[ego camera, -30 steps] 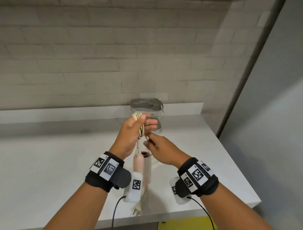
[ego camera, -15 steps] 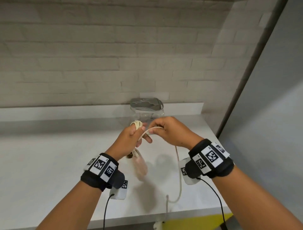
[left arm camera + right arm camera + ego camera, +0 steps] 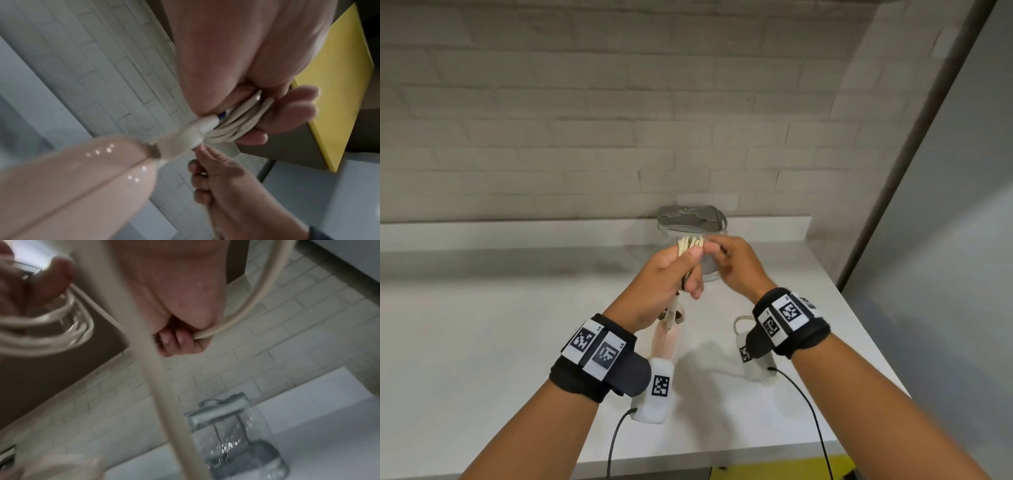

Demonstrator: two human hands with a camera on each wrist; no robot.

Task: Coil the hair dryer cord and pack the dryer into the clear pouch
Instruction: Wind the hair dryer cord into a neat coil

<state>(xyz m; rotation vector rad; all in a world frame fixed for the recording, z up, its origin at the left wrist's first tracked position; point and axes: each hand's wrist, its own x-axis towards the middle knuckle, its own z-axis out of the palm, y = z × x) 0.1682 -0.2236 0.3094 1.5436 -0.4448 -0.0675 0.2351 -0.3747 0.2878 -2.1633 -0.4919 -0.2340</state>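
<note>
My left hand (image 3: 693, 270) grips several cream loops of the cord coil (image 3: 690, 243) above the counter. The pink hair dryer (image 3: 666, 339) hangs from the coil below that hand, nose down, and is seen close up in the left wrist view as the dryer (image 3: 82, 178) under the coil (image 3: 236, 123). My right hand (image 3: 717, 255) pinches the loose cord (image 3: 207, 334) right beside the top of the coil. A slack loop of cord (image 3: 739, 322) hangs under my right wrist. The clear pouch (image 3: 690, 221) stands upright just behind both hands.
The white counter (image 3: 482, 342) ends at a front edge near my forearms and at a right edge by a grey wall panel (image 3: 945, 274). A brick wall with a low ledge (image 3: 517, 229) backs the counter. Something yellow (image 3: 825, 469) lies below the front edge.
My right hand has risen from beside the dryer and carried the cord up to the top of the coil. The trailing cord and plug no longer hang over the front edge.
</note>
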